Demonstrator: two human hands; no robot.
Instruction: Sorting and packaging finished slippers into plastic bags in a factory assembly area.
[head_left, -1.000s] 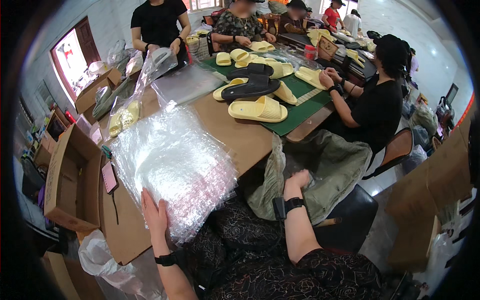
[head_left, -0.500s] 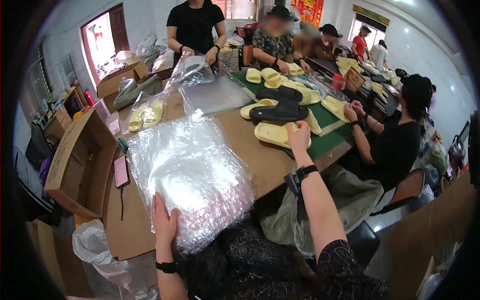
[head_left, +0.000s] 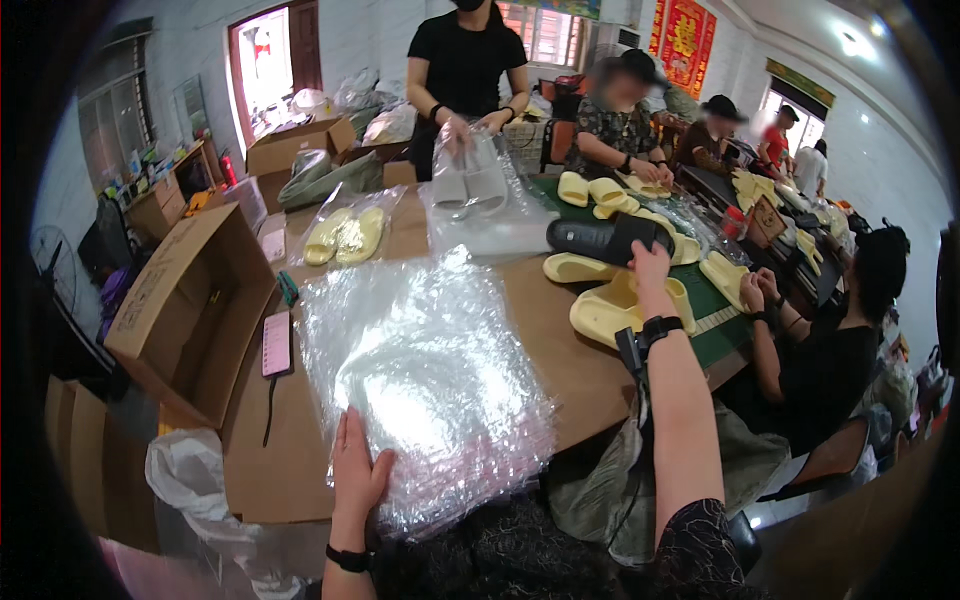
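My left hand [head_left: 357,465] lies with its fingers stretched out on the near left edge of a stack of clear plastic bags [head_left: 430,350]. The bags are shiny, with a pinkish strip along the near side. My right hand [head_left: 651,272] grips a black slipper [head_left: 585,237] at its strap end. The slipper is above a yellow slipper [head_left: 605,312] and another pale yellow one [head_left: 572,268]. More yellow slippers [head_left: 605,190] sit farther back on the green mat [head_left: 722,290]. A bagged yellow pair [head_left: 345,235] lies beyond the stack.
An open cardboard box [head_left: 180,310] leans at the left, beside a pink phone-like object [head_left: 276,345] with a black strap. Across the table, a person in black [head_left: 467,75] handles a bagged light grey pair [head_left: 470,185]. Another person [head_left: 825,360] works with a yellow slipper at the right.
My right hand has left the near yellow slipper and taken hold of a black one. My view has shifted left. The person opposite now has a light grey pair raised in the bag.
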